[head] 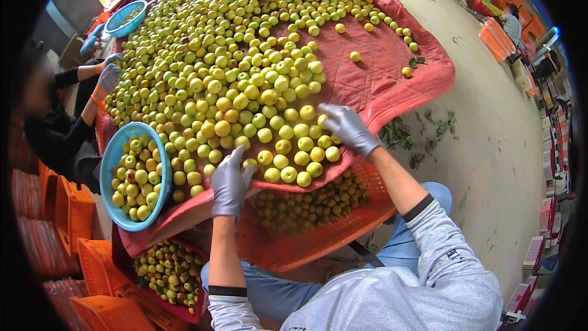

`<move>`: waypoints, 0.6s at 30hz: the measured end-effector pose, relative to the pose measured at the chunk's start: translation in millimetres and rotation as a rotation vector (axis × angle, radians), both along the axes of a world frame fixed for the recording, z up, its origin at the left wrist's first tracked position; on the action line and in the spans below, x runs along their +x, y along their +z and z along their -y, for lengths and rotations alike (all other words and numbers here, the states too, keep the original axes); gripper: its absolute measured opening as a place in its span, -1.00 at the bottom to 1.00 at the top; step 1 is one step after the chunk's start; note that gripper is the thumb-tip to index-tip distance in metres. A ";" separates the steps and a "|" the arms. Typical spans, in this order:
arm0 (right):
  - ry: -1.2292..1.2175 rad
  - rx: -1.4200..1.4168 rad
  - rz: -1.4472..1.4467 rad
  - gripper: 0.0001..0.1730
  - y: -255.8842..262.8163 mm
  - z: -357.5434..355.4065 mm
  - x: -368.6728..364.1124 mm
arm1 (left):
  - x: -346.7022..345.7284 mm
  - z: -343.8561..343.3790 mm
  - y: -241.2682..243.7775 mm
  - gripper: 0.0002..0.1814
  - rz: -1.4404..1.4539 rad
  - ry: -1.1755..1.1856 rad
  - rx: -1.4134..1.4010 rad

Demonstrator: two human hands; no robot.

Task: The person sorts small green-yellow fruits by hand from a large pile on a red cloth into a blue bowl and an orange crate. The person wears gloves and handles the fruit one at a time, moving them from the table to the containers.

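A large heap of small round yellow-green fruits (216,86), some blushed reddish-brown, covers a padded red cloth (363,83) on a table before me. My left hand (229,184), in a grey glove, is at the near edge with thumb and forefinger apart around one fruit (250,164); no firm grip shows. Over to the right, my gloved right hand (350,129) reaches across the cloth's edge, its fingers spread beside and partly over a few fruits. Between both hands lies a loose group of fruits (302,158), mostly one layer deep.
A blue plastic basket (169,179) of fruits stands left of my left hand. Below the table edge are an orange crate (317,250) and a red crate (200,305), both holding fruits. A co-worker's gloved hands (108,80) are at the left side. Leaves (397,134) litter the floor.
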State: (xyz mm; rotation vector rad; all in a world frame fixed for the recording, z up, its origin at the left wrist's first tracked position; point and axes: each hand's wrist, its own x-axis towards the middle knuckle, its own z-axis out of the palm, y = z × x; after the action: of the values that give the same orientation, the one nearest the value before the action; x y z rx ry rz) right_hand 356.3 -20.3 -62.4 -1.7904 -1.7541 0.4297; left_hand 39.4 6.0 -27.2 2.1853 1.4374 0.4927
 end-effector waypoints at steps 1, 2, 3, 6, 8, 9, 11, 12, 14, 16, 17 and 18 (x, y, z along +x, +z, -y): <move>-0.044 0.100 0.370 -0.56 1.6 8.0 -19.0 | 2.5 2.5 1.0 -0.39 0.017 -0.065 0.031; -0.072 0.170 0.314 -0.60 1.8 14.9 -31.9 | 5.8 4.7 5.2 -0.27 -0.041 -0.120 -0.005; -0.096 0.241 0.258 -0.64 2.6 21.4 -40.6 | 8.4 4.6 4.7 -0.22 -0.059 -0.153 -0.042; 0.042 0.236 0.127 -0.68 8.7 41.8 -53.5 | 25.9 11.9 23.8 -0.17 -0.129 -0.256 -0.104; 0.123 0.107 0.026 -0.56 14.1 57.3 -57.3 | 32.7 16.8 21.1 -0.17 -0.124 -0.278 -0.097; 0.150 0.069 -0.003 -0.51 15.7 64.9 -60.3 | 34.3 17.9 21.6 -0.18 -0.104 -0.283 -0.114; 0.180 0.051 -0.103 -0.51 15.5 78.1 -59.0 | 38.6 22.6 24.3 -0.22 -0.035 -0.348 -0.154; 0.210 -0.071 -0.257 -0.58 20.5 80.1 -51.9 | 43.4 27.8 30.0 -0.26 -0.046 -0.341 -0.183; 0.102 -0.385 -0.760 -0.69 43.7 86.3 -53.9 | 44.1 35.4 24.3 -0.30 -0.036 -0.401 -0.209; 0.029 -0.289 -0.864 -0.76 40.8 74.3 -41.8 | 53.5 42.1 24.6 -0.34 0.184 -0.545 -0.304; -0.014 -0.195 -0.855 -0.78 37.0 61.7 -38.0 | 58.0 46.7 30.9 -0.36 0.212 -0.590 -0.361; 0.025 0.007 -0.547 -0.74 36.4 45.3 -34.3 | 60.6 49.5 26.2 -0.37 0.247 -0.654 -0.362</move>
State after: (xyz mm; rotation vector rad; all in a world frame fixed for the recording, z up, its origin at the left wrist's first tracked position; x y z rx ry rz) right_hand 322.0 -65.6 -26.0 -1.4626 -1.3860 0.8325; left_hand 100.0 -43.5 -1.0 2.0492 0.5694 0.2286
